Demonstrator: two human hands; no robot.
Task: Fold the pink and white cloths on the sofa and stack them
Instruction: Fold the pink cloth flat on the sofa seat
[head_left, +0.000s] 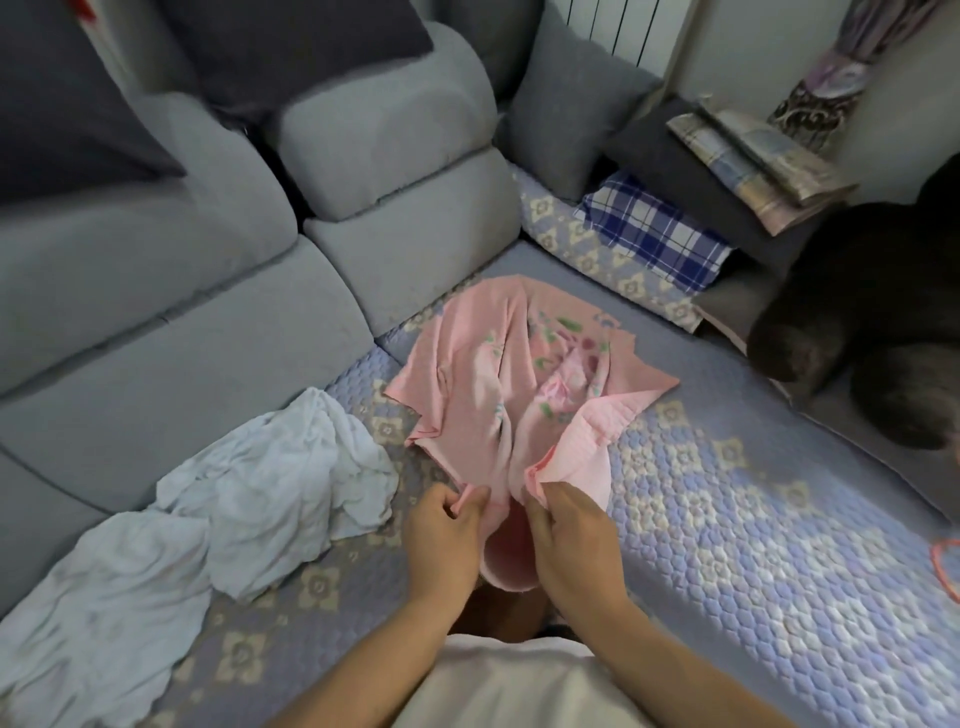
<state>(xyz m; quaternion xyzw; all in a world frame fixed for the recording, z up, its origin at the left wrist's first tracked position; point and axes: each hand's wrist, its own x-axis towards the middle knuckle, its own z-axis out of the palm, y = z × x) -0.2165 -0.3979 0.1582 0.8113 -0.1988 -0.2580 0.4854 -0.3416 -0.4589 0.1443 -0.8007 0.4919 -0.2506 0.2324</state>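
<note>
A pink cloth (467, 384) with a flower print lies crumpled on the quilted sofa cover (727, 493), stretching away from me. My left hand (447, 535) pinches its near left edge. Beside it, my right hand (566, 540) grips the near right edge, where a ribbed pink hem folds over. A white cloth (249, 499) lies rumpled to the left of the pink one, spreading toward the lower left corner; neither hand touches it.
Grey sofa cushions (208, 291) rise along the left and back. A blue plaid cloth (654, 234) and a stack of folded fabrics (753, 161) sit at the back right. A dark furry shape (872, 301) lies at the right. A pink ring (945, 566) shows at the right edge.
</note>
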